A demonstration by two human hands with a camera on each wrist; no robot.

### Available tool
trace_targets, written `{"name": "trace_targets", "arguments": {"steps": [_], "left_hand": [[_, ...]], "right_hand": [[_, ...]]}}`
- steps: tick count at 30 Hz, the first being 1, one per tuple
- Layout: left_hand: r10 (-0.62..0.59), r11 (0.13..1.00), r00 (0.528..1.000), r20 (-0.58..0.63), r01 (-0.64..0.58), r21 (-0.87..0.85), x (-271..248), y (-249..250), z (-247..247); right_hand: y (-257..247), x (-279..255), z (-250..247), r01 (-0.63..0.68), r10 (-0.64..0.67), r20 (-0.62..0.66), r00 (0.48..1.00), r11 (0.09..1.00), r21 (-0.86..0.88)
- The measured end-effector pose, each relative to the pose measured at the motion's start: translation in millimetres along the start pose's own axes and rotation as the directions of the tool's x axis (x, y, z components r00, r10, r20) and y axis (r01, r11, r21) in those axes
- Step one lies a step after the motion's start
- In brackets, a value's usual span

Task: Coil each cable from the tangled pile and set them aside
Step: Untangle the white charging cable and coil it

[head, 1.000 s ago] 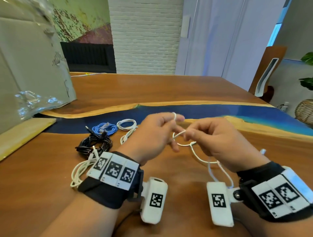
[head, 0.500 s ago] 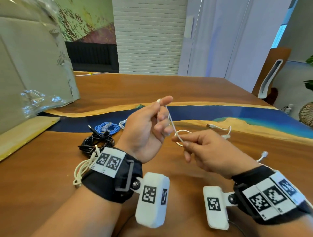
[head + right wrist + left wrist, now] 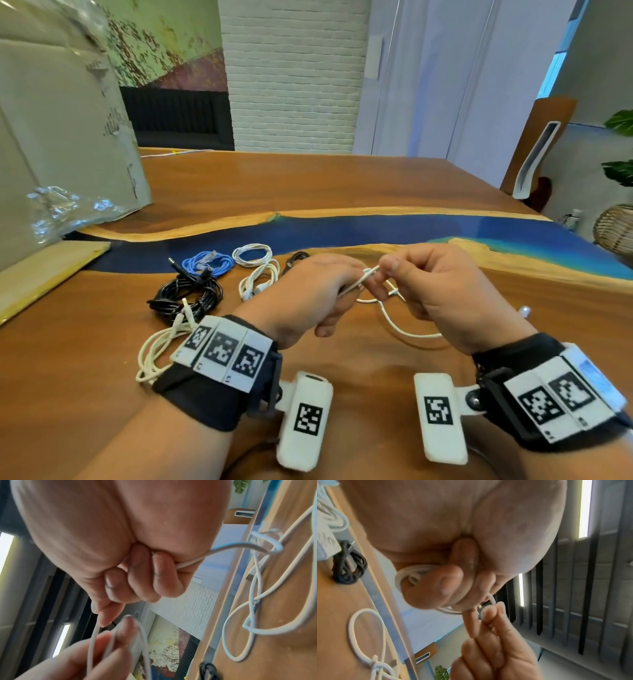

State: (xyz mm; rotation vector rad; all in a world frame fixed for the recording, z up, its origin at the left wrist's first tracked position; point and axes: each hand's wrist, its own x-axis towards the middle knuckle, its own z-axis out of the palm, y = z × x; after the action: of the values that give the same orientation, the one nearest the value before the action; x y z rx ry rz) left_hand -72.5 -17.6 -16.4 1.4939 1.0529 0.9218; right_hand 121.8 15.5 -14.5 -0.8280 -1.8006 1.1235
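Coiling is mid-way: left hand grips small loops of thin white cable, right hand pinches the slack (tail trailing on table); another wrap seems next.

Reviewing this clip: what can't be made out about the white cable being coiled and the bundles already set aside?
- white cable: loop count hidden inside left hand in the head view, blurred in the right wrist view.
- Its far end: hidden behind right hand.
- black bundle: plug type too small.
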Motion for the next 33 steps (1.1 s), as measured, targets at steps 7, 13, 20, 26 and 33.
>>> {"name": "trace_targets", "arguments": {"steps": [7, 13, 20, 26, 33], "left_hand": [[0.170, 0.830, 0.981, 0.089, -0.094, -0.549, -9.3, 12.5, -6.7], [0.235, 0.486, 0.940, -0.247, -0.334, -0.808, 0.0, 13.9, -11.7], [0.178, 0.911, 0.917, -0.356, -0.290, -0.292, 9.8, 0.4, 1.2], [0.093, 0.927, 0.981, -0.172, -0.023, 0.374, 5.0, -4.0, 4.6], [-0.063, 0.993, 0.997, 0.040, 0.059, 0.101, -2.9, 3.6, 1.1]], "right_hand": [[2.2, 5.3, -6.2, -0.025, 0.038, -0.114, 0.993, 0.993, 0.119], [6.3, 4.6, 6.6, -0.049, 0.114, 0.196, 0.974, 0.950, -0.307], [-5.8, -3.1, 17.1, 0.006, 0.172, 0.372, 0.912, 0.902, -0.432], [-8.5, -2.9, 4.0, 0.028, 0.031, 0.211, 0.977, 0.963, -0.268], [-4.0, 2.6, -18.2, 0.128, -0.137, -0.067, 0.988, 0.983, -0.130]]}}
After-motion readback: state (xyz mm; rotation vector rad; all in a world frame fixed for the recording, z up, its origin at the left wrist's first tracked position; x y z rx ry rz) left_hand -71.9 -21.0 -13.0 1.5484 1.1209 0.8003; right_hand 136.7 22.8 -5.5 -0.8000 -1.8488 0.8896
